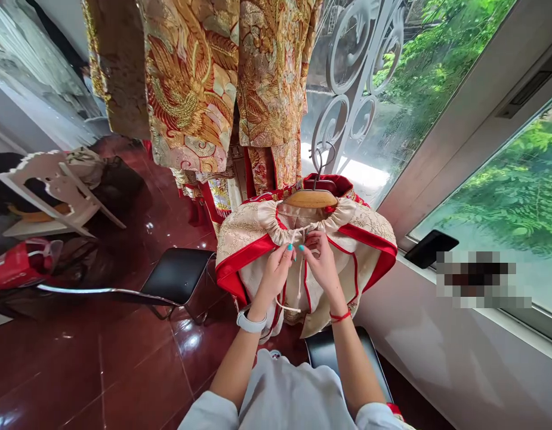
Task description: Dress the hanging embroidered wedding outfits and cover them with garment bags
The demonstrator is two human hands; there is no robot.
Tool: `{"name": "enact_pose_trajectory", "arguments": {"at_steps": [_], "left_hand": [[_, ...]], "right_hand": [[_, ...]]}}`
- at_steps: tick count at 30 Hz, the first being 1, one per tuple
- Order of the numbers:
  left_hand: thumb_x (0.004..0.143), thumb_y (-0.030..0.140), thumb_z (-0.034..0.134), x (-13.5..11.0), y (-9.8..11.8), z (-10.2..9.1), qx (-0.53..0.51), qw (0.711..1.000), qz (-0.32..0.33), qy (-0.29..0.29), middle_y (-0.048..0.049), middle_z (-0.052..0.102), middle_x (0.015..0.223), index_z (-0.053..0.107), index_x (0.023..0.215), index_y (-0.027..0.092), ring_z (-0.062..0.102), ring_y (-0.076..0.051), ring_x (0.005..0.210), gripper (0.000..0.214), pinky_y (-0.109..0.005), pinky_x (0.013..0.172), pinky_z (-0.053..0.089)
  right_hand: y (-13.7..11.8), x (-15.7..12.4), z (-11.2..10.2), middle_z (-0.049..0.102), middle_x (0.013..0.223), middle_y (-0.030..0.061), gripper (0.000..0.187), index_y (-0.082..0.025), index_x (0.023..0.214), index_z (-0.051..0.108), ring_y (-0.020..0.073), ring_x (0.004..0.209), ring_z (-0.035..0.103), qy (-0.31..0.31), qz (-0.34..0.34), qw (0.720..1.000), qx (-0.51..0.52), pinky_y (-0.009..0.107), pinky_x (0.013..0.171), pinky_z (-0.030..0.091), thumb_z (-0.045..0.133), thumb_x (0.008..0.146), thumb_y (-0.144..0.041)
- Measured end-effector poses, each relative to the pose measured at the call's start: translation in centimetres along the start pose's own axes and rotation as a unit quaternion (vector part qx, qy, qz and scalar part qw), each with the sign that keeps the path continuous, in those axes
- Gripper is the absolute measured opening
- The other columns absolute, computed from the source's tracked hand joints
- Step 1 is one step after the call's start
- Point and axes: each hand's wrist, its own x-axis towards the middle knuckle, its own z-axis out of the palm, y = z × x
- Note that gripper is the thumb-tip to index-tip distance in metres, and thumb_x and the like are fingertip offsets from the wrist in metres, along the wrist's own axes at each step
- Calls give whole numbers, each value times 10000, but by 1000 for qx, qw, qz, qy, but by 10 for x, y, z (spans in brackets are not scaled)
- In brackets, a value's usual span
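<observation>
A cream and red brocade garment [253,230] hangs in front of me on a wooden hanger [312,198]. Its gathered neckline [271,222] carries a thin cream drawstring [299,280], whose loose ends dangle below my fingers. My left hand [280,266] pinches the drawstring at the left of the neck opening. Close beside it, my right hand [319,258] has its fingers closed on the cord near the gathered edge. The fingertips of both hands almost meet, and the exact hold of the right fingers is partly hidden.
Gold and red embroidered garments [190,89] hang behind. A black chair [179,275] stands at left, another black seat [342,352] below the garment. A white carved chair [52,191] is farther left. On the right windowsill lies a black phone [431,248].
</observation>
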Motion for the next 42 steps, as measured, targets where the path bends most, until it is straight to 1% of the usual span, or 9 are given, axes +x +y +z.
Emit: {"name": "enact_pose_trajectory", "arguments": {"at_steps": [7,13,19,24,29,33,37,39,42], "left_hand": [[886,716,511,-7,1,-7,4,995,4,-104,72,305,591,502,758,182,251,-73,512,549,-228,471,179],[770,709,666,7,4,-15,-109,990,-43,-72,83,317,568,514,724,181,226,-50,472,551,-219,445,143],[753,550,757,18,19,-27,-192,979,-35,-64,98,274,536,492,659,173,198,-32,448,471,-201,440,150],[753,385,745,20,16,-30,-273,960,-57,0,108,220,533,441,611,178,160,-32,448,393,-179,426,170],[750,273,609,17,27,-39,-321,932,-138,-100,51,410,629,626,777,130,176,-31,442,147,-187,409,181],[734,174,600,20,41,-44,-218,957,-85,-169,12,533,801,709,1066,156,178,-19,455,350,-195,426,189],[861,173,515,28,47,-31,-19,991,54,-120,8,492,801,698,1225,192,323,-72,550,408,-201,514,326],[897,141,481,31,47,-22,85,985,123,-82,-25,516,899,695,1250,217,464,-114,706,419,-222,660,438],[904,80,476,34,48,-14,203,957,198,-54,-58,499,1053,696,1251,249,537,-166,945,444,-300,900,477]], "right_hand": [[10,7,15,633,860,52,184,-204,865,578,195,795,571,85,-26,994,-62,335,760,469,565,920,-379],[-16,-7,-15,557,856,21,163,-230,896,508,167,757,549,38,-26,999,-11,300,729,478,489,970,-375],[-28,5,-44,560,797,15,116,-229,901,520,159,688,516,-7,-60,991,-122,271,646,421,445,968,-289],[-15,21,-56,561,736,-3,101,-219,928,545,149,642,491,42,-72,979,-189,265,638,388,444,930,-229],[-10,17,-74,603,830,37,234,-204,908,678,162,733,554,-95,-122,968,-200,278,686,435,444,912,-195],[-14,17,-54,576,776,40,178,-205,795,719,171,684,533,83,-143,953,-253,307,667,444,551,852,-209],[-29,32,-21,594,774,56,182,-226,759,721,200,724,547,232,-163,945,-164,336,680,461,613,881,-308],[-37,40,-14,590,738,48,246,-226,717,721,194,699,538,140,-161,969,-121,333,658,455,630,890,-376],[-46,50,-17,615,758,41,345,-215,709,739,181,711,552,-115,-155,979,-62,314,668,462,625,903,-476]]}}
